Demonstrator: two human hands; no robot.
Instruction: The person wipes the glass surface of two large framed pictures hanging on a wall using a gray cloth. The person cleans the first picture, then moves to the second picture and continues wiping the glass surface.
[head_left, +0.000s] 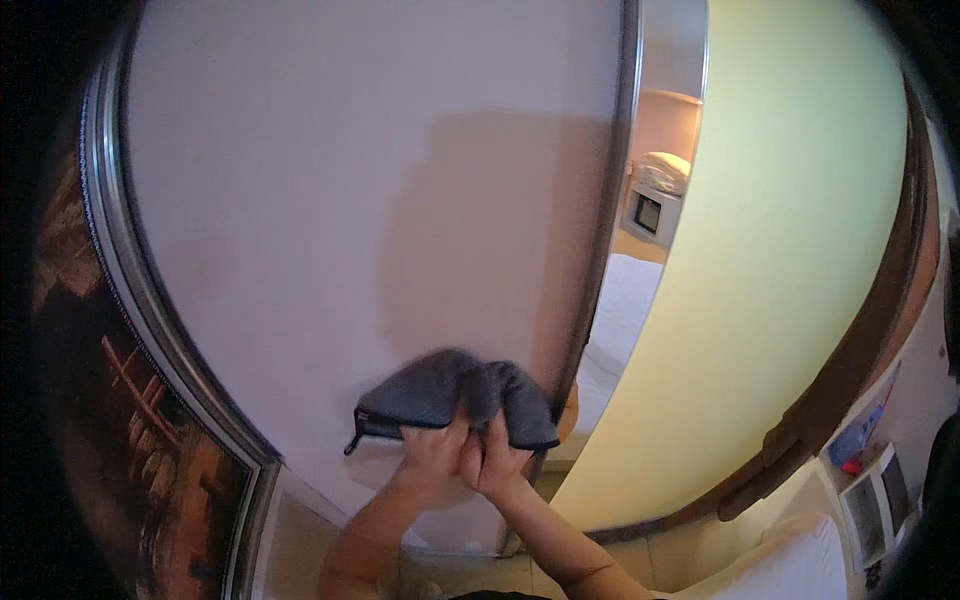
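A dark grey cloth (420, 390) with a darker edging and a small hanging loop is bunched between my two hands, in front of a pale wall panel (300, 225). My left hand (439, 454) grips the left part of the cloth. Beside it, my right hand (495, 457) grips the right part, its thumb pointing up over the folds. Both hands are close together at the lower middle of the view. Whether the cloth touches the panel cannot be told.
A framed dark picture (150, 420) stands at the left. Right of the panel, a narrow mirror-like strip (622, 300) shows a white bed, beside a yellowish panel (780, 225). Tiled floor (600, 555) lies below, with white bedding (795, 562) and a small white cabinet (862, 517) at the lower right.
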